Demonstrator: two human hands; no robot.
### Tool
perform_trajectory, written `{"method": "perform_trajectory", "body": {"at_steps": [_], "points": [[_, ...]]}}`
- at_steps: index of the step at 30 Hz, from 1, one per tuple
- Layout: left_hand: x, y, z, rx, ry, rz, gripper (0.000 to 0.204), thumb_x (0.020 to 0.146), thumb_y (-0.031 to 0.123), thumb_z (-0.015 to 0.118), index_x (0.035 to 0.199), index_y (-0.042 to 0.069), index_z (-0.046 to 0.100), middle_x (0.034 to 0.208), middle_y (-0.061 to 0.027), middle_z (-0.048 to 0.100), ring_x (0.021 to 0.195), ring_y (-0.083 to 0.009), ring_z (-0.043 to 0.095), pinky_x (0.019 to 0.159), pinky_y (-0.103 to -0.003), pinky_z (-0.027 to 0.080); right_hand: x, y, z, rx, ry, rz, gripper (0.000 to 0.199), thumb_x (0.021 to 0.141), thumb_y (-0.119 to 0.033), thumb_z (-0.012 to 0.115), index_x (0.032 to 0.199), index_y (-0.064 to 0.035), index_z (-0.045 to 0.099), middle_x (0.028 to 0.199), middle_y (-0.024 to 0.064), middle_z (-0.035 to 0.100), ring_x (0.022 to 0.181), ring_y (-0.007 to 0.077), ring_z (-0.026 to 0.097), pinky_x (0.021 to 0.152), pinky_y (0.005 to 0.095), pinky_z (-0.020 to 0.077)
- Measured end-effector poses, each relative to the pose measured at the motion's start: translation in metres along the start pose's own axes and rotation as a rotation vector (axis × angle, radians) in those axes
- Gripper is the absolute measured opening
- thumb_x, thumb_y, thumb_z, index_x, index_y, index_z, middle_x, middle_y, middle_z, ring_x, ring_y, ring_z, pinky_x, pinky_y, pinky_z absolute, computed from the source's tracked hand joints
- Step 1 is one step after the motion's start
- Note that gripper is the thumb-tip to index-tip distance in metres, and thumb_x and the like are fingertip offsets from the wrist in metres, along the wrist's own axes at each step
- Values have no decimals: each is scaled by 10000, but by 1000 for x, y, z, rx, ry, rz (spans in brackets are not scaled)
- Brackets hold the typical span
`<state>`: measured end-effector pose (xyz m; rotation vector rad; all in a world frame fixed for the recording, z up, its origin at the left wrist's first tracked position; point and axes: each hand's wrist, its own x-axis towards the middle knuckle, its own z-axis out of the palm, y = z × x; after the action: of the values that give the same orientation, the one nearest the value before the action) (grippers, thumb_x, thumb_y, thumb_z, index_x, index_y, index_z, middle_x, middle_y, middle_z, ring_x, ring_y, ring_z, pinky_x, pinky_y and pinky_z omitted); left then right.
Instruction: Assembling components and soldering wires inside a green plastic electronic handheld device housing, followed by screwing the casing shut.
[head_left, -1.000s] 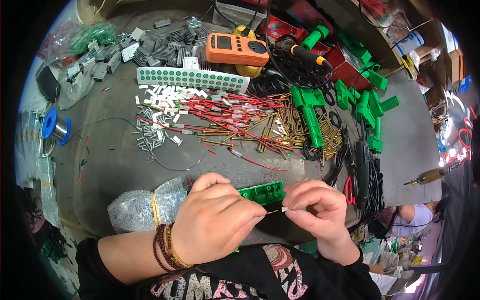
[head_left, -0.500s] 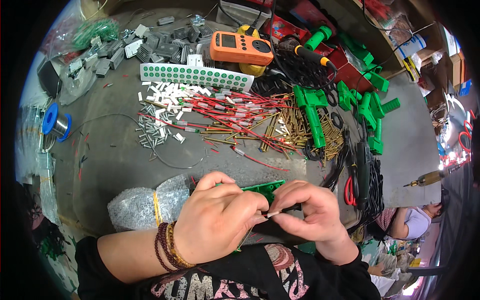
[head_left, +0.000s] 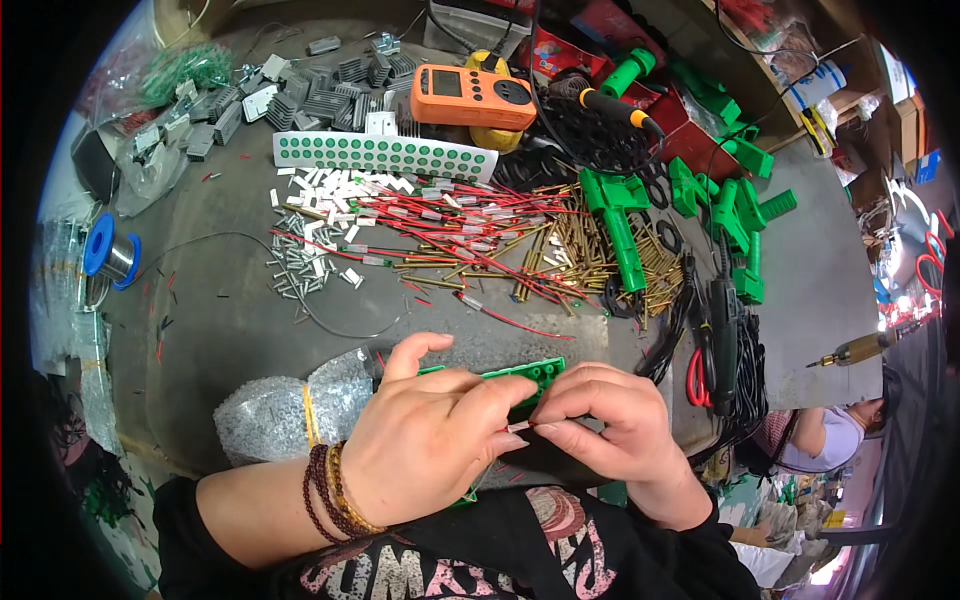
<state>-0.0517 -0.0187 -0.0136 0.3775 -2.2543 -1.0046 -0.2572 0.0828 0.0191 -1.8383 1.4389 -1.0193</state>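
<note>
While the right hand [head_left: 615, 422] pinches the end of a small white piece [head_left: 518, 427], the left hand [head_left: 428, 442] is close beside it. The piece is between the hands, and I cannot tell if the left one grips it too. A green plastic part [head_left: 545, 372] is just past them. A bubble wrap bundle [head_left: 265, 415] sits on the left.

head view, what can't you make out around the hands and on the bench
In the head view:
Green plastic housing: largely hidden behind the left hand and right hand; full outline lost.
Small white piece between the hands: tiny and partly covered by them; cannot tell if anything runs inside.
Banded clear-wrap bundle: glare and crinkled layers hide any contents.
Display of the orange meter: too small to read.
</note>
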Motion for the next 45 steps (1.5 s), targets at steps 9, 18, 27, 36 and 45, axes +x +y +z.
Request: {"method": "perform_trajectory", "body": {"at_steps": [9,18,27,36,45], "points": [[-9,-5,-2,148,-55,91,249,763,191,813,980,112,719,877,-18,704,872,-204,666,980,-505,395,-25,-12,-7,-29,187,360,59,872,-54,703,917,-26,677,843,78,684,746,207,657,689,311,503],[-43,-11,-81,348,-295,-94,904,608,252,877,1393,12,496,1218,-155,591,1121,-352,558,983,-457,382,-46,15,-14,-638,-19,64,217,719,-142,828,899,-109,713,953,5,656,905,228,606,821,377,443],[-37,-33,-119,68,-294,-21,776,676,238,880,1345,5,565,1236,-175,565,1177,-345,552,1028,-437,423,-21,22,-29,-597,-51,-10,187,740,-154,829,883,-111,717,928,25,663,908,244,621,831,389,470],[23,-66,-68,527,-405,-281,162,798,180,746,820,55,645,871,-115,665,896,-337,647,787,-455,513,125,97,-99,110,597,126,520,900,-76,736,1385,-121,551,971,22,665,886,66,604,806,248,494],[18,-28,-74,177,-14,100,88,791,11,706,833,38,634,791,-98,593,738,-301,613,657,-387,497,120,43,-83,176,806,-287,353,939,-140,736,1231,17,613,1049,84,682,839,118,632,767,246,512]]}}
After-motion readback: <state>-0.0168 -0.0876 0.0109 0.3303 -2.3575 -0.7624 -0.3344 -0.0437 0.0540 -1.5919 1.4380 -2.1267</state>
